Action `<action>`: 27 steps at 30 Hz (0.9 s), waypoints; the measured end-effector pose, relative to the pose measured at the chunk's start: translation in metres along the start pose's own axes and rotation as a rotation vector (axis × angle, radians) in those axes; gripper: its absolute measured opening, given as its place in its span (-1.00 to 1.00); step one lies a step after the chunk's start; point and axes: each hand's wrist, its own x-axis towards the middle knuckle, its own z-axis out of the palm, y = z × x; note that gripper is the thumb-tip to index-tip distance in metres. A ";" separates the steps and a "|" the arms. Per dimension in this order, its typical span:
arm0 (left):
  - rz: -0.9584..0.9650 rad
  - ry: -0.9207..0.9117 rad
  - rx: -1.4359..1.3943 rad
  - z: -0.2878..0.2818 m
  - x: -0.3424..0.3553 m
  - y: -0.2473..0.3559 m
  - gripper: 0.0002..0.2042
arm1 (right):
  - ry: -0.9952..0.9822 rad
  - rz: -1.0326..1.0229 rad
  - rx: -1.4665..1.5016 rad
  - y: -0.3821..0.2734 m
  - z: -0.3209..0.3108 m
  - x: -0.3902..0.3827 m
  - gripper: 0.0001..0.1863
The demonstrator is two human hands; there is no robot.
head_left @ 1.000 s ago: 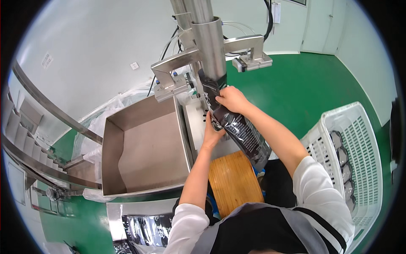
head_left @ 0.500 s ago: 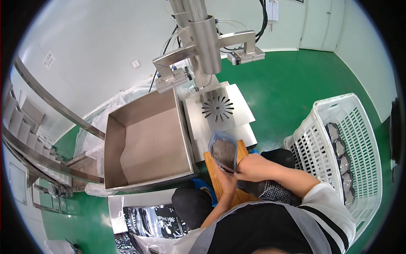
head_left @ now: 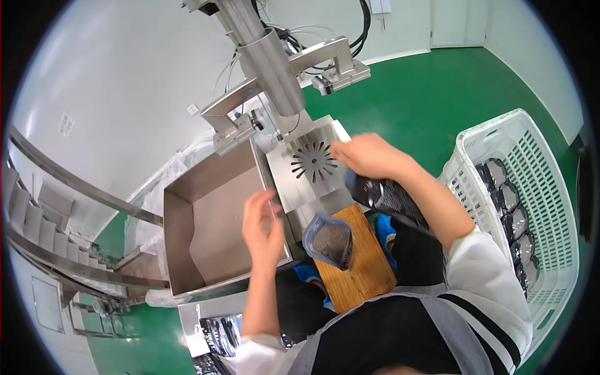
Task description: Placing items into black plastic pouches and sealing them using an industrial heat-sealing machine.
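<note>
Head view: right hand (head_left: 369,155) on dark pouch (head_left: 390,197)

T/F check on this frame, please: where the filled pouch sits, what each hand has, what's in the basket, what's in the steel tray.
1. An open, filled pouch stands on the wooden board. True.
2. The left hand grips that pouch. False: it is raised beside it, empty.
3. The right hand holds a dark pouch. True.
4. The white basket is empty. False: dark pouches lie in it.
5. The steel tray is heaped with pouches. False: nothing shows in it.
</note>
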 end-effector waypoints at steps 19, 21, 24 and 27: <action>-0.021 0.162 -1.040 0.172 0.213 -0.110 -0.43 | -0.092 0.062 0.251 0.066 0.027 0.045 -0.82; -0.226 -0.233 -1.622 0.171 0.208 -0.122 -0.51 | -0.010 -0.022 0.291 0.072 0.035 0.062 -0.82; -0.387 -0.880 -1.948 0.158 0.199 -0.129 -0.59 | 0.078 -0.011 0.423 0.084 0.044 0.095 -0.82; -0.524 -0.557 -0.853 0.134 0.180 -0.120 -0.66 | 0.154 0.041 0.571 0.089 0.053 0.124 -0.81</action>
